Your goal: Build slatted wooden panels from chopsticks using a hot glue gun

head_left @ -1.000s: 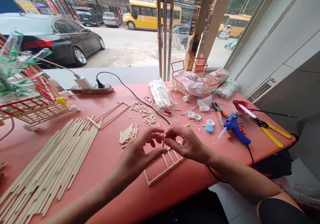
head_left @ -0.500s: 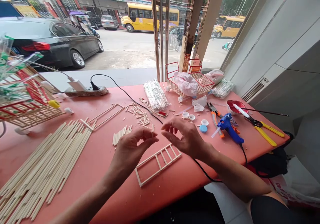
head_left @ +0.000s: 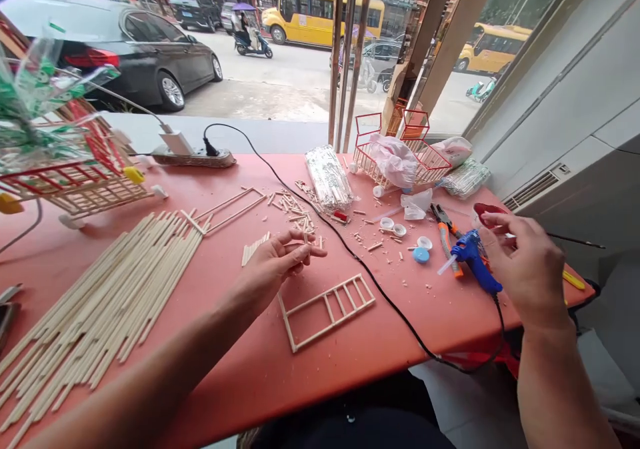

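My left hand (head_left: 283,259) pinches a short wooden stick (head_left: 309,237) between thumb and fingers, above the red table. Below and right of it lies a ladder-like wooden frame (head_left: 327,312) with several rungs. My right hand (head_left: 525,262) is at the right, over the table's edge, beside the blue glue gun (head_left: 477,262); its fingers are curved apart and hold nothing visible. A small bundle of short sticks (head_left: 255,247) lies partly behind my left hand. Many long sticks (head_left: 110,295) are spread at the left.
A black cord (head_left: 350,249) crosses the table (head_left: 240,375). Pliers (head_left: 445,235), bottle caps (head_left: 421,255) and a red bowl (head_left: 487,214) are at the right. Basket models (head_left: 85,182) stand at the left and back. A power strip (head_left: 195,159) lies along the back edge.
My right hand has moved right, away from my left hand, to beside the glue gun. My left hand still holds the short stick. The camera view has shifted slightly.
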Tool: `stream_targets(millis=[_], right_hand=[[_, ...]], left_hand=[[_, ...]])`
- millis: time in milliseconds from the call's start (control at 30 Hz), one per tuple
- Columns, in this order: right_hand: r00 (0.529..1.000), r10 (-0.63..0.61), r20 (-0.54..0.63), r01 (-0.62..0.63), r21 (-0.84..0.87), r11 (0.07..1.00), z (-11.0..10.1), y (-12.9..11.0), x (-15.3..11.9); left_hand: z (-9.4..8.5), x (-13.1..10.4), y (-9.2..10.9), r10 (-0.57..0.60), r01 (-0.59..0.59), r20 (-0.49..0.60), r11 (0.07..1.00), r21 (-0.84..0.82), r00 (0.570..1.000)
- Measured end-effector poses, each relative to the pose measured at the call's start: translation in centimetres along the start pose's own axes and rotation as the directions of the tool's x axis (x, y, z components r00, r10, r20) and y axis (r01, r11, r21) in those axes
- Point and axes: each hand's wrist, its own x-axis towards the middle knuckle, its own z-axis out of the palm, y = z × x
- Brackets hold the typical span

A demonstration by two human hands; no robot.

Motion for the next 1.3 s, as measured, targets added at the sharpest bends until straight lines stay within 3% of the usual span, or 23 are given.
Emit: stream_targets(millis=[133, 333, 467, 633, 800, 933, 1033, 1100, 1167, 1233, 1300], right_hand=[[0.986, 0.072, 0.149, -0.043, -0.190, 0.981, 0.5, 2.2, -2.3], [0.902, 0.276, 0.331, -0.089, -0.483, 0.871, 0.8, 1.5, -4.0], [0.868, 0.307, 0.391, -0.036, -0.566, 0.823, 1.0, 1.3, -4.4], [0.896, 0.296, 0.331, -0.064, -0.563, 0.824, 2.2, 2.6, -4.9], [0.956, 0.214, 0.201, -0.113, -0.418, 0.901, 3.5, 5.0, -6.1], [0.986, 0.152, 0.066, -0.132, -0.239, 0.962, 3.2, 5.8, -7.1], [0.987, 0.148, -0.055, -0.150, -0.039, 0.988, 2.2, 4.6, -6.7], [0.983, 0.170, -0.069, -0.161, 0.126, 0.979, 1.6, 2.6, -5.6], [0.981, 0.169, 0.100, -0.195, 0.376, 0.906, 1.3, -0.2, -4.1], [0.950, 0.081, 0.303, -0.260, 0.615, 0.744, 1.6, -3.3, -2.6], [0.898, -0.043, 0.438, -0.320, 0.717, 0.619, 2.4, -6.3, -1.4]], left_hand=[[-0.2, -0.4, 0.3, 0.024, -0.018, -0.072, 0.996, 0.084, 0.997], [-0.7, -0.7, 0.5, 0.006, 0.017, -0.085, 0.965, 0.261, 0.996], [-0.7, -0.9, 0.6, 0.006, 0.023, -0.086, 0.944, 0.329, 0.996], [-0.5, -1.0, 0.7, 0.005, 0.027, -0.090, 0.937, 0.349, 0.996], [-0.9, -0.6, 0.4, 0.007, 0.014, -0.061, 0.942, 0.336, 0.998], [-1.0, -0.6, 0.4, 0.026, -0.003, -0.063, 0.942, 0.336, 0.998], [-0.8, -0.7, 0.5, 0.065, -0.039, -0.065, 0.939, 0.341, 0.996], [-0.6, -0.8, 0.6, 0.093, -0.061, -0.073, 0.935, 0.349, 0.993], [-0.4, -0.8, 0.6, 0.118, -0.081, -0.084, 0.931, 0.356, 0.989], [-0.2, -0.8, 0.6, 0.157, -0.119, -0.077, 0.924, 0.363, 0.985], [0.0, -0.7, 0.6, 0.199, -0.170, -0.047, 0.921, 0.351, 0.979]])
